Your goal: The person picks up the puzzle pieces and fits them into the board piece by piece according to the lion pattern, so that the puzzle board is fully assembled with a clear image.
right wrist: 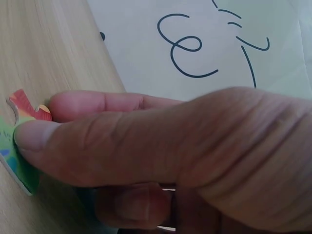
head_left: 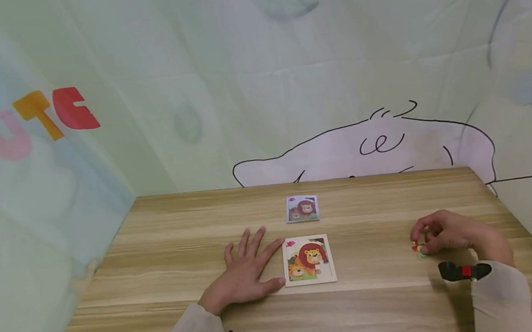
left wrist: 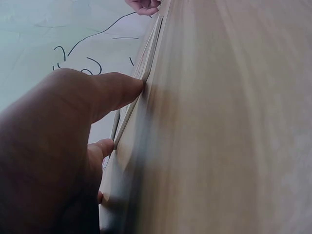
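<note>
A square wooden lion puzzle (head_left: 309,260) lies on the table with a bare gap at its lower right. My left hand (head_left: 245,274) rests to its left, fingers spread, thumb and index finger touching the puzzle's edge. In the left wrist view, the thumb (left wrist: 119,90) meets the thin side of the board. Off to the right, my right hand (head_left: 453,235) pinches a small red and green puzzle piece (right wrist: 22,146) between thumb and finger, just over the tabletop. The thumb covers part of the piece.
Behind the puzzle lies a smaller square picture card (head_left: 302,209) with the same lion scene. The wood-grain table (head_left: 171,242) ends at the back against a printed cloth (head_left: 207,78), which also hangs along the left side.
</note>
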A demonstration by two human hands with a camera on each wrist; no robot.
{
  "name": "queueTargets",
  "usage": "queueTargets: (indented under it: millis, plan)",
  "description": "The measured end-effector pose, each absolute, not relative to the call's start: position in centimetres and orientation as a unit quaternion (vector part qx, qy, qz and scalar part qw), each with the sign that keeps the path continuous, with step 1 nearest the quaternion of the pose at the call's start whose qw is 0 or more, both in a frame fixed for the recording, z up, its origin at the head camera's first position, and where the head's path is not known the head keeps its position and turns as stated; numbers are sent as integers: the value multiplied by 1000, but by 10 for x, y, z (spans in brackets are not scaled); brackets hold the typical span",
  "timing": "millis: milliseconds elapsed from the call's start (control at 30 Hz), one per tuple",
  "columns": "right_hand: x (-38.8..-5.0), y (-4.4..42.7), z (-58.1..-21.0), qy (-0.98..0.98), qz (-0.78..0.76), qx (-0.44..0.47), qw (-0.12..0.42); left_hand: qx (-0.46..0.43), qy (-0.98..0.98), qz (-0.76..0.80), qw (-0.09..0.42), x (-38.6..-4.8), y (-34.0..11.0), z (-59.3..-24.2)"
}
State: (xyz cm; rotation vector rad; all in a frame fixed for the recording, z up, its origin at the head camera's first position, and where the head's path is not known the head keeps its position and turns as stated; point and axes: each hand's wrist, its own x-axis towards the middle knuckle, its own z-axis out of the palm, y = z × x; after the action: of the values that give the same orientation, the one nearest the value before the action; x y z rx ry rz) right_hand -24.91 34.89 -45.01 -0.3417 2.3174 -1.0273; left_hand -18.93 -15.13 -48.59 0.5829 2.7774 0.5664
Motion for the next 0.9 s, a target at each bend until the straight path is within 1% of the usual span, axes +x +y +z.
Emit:
queueTargets:
  millis: [233, 467, 667, 900]
  plan:
    - [-250, 348, -451, 866, -387, -125, 291, 201, 952, 196, 126, -189, -152, -486]
    - [-249, 345, -447, 880, -373, -143, 258, 202, 952, 195, 124, -189, -152, -486]
    - [-251, 339, -442, 882, -369, -145, 253, 201, 952, 193, 125, -189, -152, -487]
    - [-252, 323, -433, 891, -363, -175, 207, 199, 953, 191, 126, -190, -152, -488]
